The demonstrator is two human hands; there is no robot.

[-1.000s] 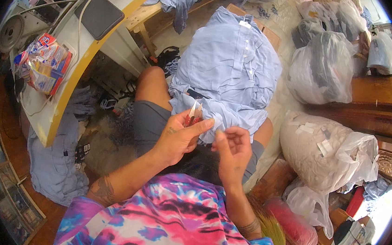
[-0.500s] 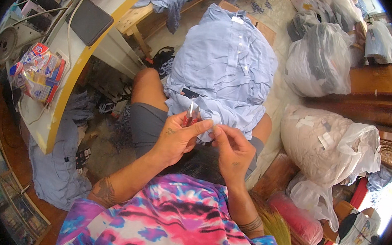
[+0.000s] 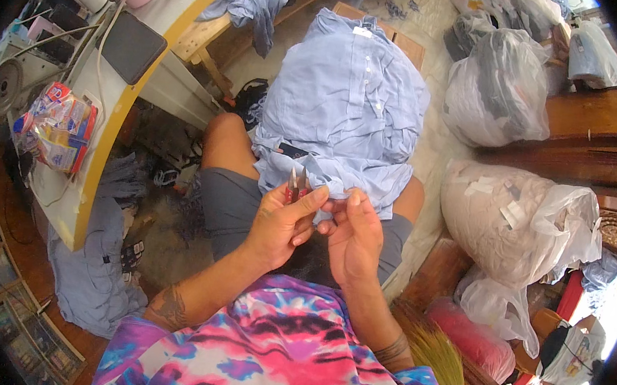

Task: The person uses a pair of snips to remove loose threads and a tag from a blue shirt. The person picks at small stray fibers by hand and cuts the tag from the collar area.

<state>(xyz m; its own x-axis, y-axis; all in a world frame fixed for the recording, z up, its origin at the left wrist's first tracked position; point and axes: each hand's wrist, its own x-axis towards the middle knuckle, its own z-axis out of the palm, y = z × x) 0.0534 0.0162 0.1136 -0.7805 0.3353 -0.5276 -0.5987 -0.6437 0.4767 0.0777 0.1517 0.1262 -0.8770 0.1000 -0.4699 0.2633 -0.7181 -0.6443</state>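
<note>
A light blue button-front shirt lies spread over a bulky heap in front of me, its near edge gathered across my lap. My left hand is closed round red-handled thread snips, whose pointed metal blades stand apart and aim away from me. The thumb of that hand also rests at the shirt's edge. My right hand pinches the same near edge between thumb and fingers, close beside the left. A small black rectangular piece shows on the shirt just beyond the snips.
On my left, a yellow-edged white table carries a sewing machine, a dark flat pad and a plastic food packet. More blue garments hang below it. Filled plastic bags and a broom are on the right.
Both hands have shifted slightly towards me and to the left. My right hand has turned, its fingers now more upright at the shirt's edge. The snips stay in my left hand.
</note>
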